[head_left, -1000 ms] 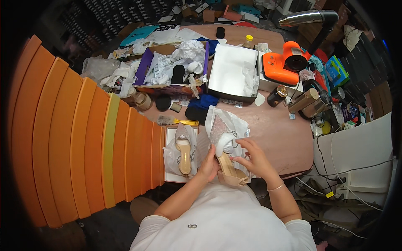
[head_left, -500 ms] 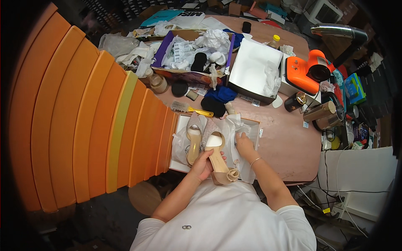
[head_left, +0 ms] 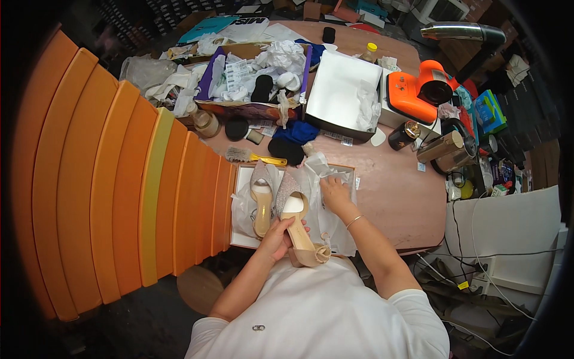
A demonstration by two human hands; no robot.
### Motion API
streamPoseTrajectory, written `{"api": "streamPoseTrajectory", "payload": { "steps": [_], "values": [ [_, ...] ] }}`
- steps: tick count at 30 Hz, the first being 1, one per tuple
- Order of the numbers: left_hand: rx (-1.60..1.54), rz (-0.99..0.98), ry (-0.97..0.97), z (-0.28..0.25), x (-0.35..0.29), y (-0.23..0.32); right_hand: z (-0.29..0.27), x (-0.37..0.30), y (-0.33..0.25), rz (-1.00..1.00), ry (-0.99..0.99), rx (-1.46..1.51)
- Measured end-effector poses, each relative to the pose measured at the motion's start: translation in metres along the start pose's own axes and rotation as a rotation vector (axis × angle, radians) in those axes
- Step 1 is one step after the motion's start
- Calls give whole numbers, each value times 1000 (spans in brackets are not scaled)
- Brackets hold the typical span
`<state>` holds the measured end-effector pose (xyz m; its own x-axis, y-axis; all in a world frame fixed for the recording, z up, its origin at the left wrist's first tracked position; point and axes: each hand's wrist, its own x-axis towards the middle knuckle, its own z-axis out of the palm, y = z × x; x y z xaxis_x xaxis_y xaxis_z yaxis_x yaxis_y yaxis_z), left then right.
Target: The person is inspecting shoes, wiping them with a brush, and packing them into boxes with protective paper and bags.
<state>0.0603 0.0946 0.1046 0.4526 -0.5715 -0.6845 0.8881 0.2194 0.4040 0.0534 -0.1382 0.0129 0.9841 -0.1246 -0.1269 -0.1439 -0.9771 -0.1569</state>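
My left hand [head_left: 277, 238] is closed around a sparkly pale pink slingback shoe [head_left: 306, 244], gripping it near the middle of the sole. Its glittery toe points away from me, and the heel end with a fabric bow is close to my white shirt. The matching shoe [head_left: 261, 206] lies in an open shoebox [head_left: 244, 240] to the left, on white tissue paper [head_left: 241, 206]. On the box's right side, my right hand [head_left: 336, 194] has its fingers bent onto white tissue paper [head_left: 318, 165] and appears to pinch it. My right fingertips are partly hidden.
Orange shoeboxes [head_left: 128, 197] stand stacked at the left. Behind the open box lie a yellow-handled brush [head_left: 266, 160] and black round pads [head_left: 287, 149]. Farther back are a purple box of crumpled paper [head_left: 206, 84], a white-lined box [head_left: 341, 84] and an orange machine [head_left: 412, 99].
My right hand has moved slightly farther from me over the tissue paper. My left hand still holds the shoe. The whole scene has shifted left in the view.
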Motion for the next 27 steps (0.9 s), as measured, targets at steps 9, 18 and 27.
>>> {"api": "streamPoseTrajectory", "payload": {
  "steps": [9, 18, 27],
  "values": [
    [-132, -54, -134, -7, 0, 9, -89, -21, -6, 18, 99, 404],
    [122, 92, 50, 23, 3, -14, -91, -11, -92, -116, 391, 216],
    [-9, 25, 184, -1, -2, -13, -50, -17, 17, 77, -242, 492]
  ]
}}
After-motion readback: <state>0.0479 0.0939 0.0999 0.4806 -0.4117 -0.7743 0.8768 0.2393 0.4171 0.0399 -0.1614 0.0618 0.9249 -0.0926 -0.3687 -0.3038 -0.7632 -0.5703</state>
